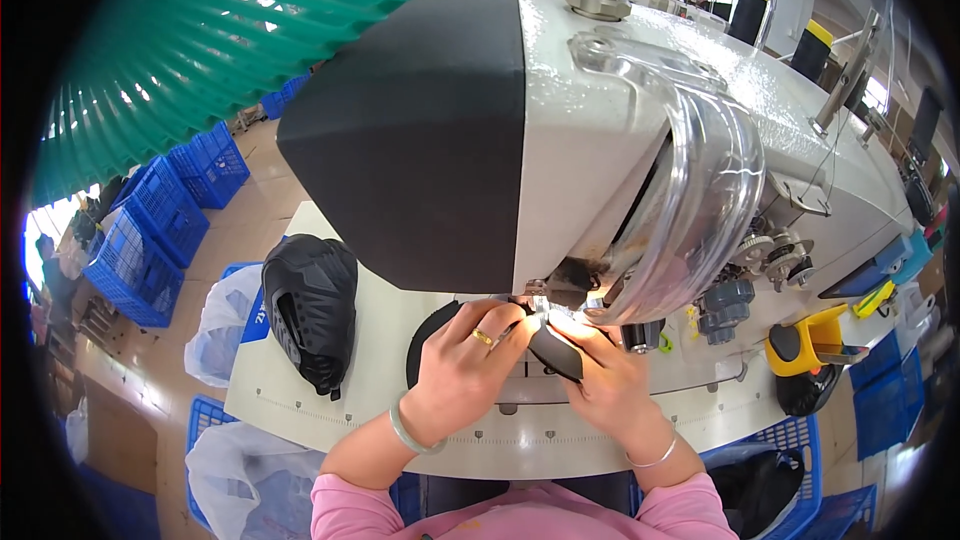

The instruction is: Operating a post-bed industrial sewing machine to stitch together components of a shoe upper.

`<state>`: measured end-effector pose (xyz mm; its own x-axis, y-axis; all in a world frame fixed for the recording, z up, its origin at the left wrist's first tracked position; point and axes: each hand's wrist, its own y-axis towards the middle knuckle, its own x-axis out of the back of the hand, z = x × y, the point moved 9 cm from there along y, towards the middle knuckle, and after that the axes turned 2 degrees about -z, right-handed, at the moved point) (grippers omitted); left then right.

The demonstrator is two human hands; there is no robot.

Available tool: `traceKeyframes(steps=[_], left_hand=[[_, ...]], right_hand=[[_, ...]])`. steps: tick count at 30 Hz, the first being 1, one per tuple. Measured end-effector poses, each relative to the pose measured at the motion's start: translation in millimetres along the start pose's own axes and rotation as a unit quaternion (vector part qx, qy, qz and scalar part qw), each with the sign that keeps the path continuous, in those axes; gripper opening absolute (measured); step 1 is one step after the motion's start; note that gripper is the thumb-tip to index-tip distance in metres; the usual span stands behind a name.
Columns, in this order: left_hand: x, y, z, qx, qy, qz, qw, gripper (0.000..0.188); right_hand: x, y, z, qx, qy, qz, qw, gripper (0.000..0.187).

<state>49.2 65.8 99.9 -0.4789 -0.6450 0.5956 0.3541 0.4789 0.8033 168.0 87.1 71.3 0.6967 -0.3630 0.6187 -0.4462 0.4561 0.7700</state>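
Note:
Beneath the head of a white and black sewing machine (590, 130), both my hands work at a black shoe upper (556, 353). My left hand (465, 365), with a gold ring and a pale bangle, has its fingers closed on the piece, just left of the presser foot (540, 300). On the other side, my right hand (612, 380) pinches its edge between thumb and fingers. Part of the upper shows left of my left hand; the rest is hidden by my hands. Another black shoe upper (312, 310) lies on the white table (400, 450), at the left.
A green ribbed sheet (230, 50) hangs at upper left. Blue crates (140, 270) stand on the floor at left. Plastic bags (250, 480) and a blue crate (810, 460) flank the table. A yellow holder (825, 330) sits on the table's right end.

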Motion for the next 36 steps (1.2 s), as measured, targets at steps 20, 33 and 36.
traceKeyframes(steps=[20,33,36], left_hand=[[-4,4,23,0.097,-0.082,-0.094,0.988,0.023],[0,2,-2,-0.035,-0.018,-0.012,0.999,0.03],[-1,3,-2,-0.033,-0.009,0.0,0.999,0.03]], right_hand=[[-8,9,2,-0.046,0.037,0.022,0.998,0.029],[3,2,-1,-0.02,-0.014,0.029,0.999,0.042],[1,1,2,0.002,-0.01,0.033,0.999,0.042]])
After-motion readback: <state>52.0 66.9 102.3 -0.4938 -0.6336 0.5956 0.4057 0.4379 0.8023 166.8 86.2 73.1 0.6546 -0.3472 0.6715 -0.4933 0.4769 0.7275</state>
